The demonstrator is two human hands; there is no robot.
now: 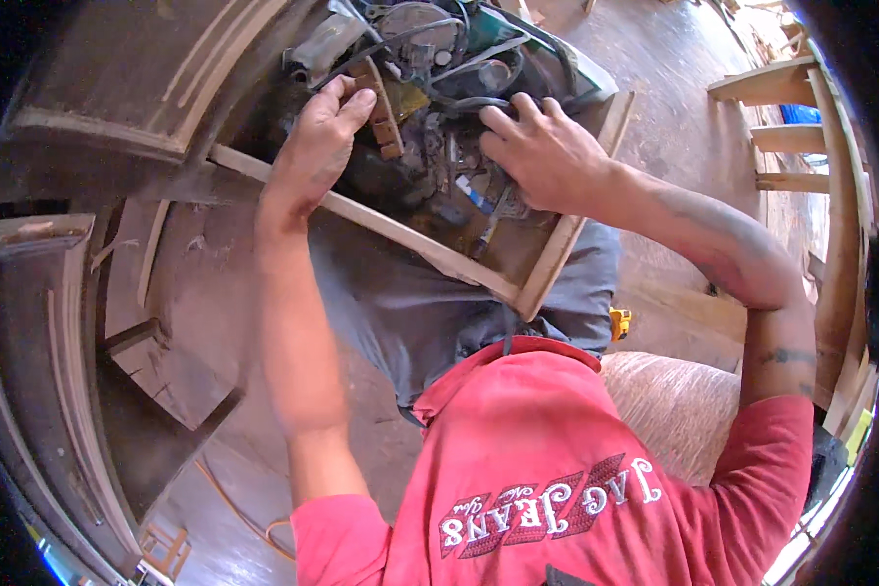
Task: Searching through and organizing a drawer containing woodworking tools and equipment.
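Note:
A wooden drawer [410,236] full of jumbled cables, tools and small parts sits in front of me, above my lap. Pinched at its upper end, a short notched wooden strip [385,117] is in my left hand [324,132], at the drawer's left side. My right hand [549,154] reaches over the right wall, its fingers bent down into the clutter. Those fingertips are hidden, and what they grip cannot be made out. Close to them run dark cables [474,101]. A small blue-and-white item [473,193] lies below the right hand.
Dark wooden cabinet panels [59,293] stand at left. A wooden frame with slats [791,139] rises at right. Beside my right hip are a yellow tool [619,324] and a large pale, fibrous roll [669,391]. An orange cord [244,513] trails across the lower left floor.

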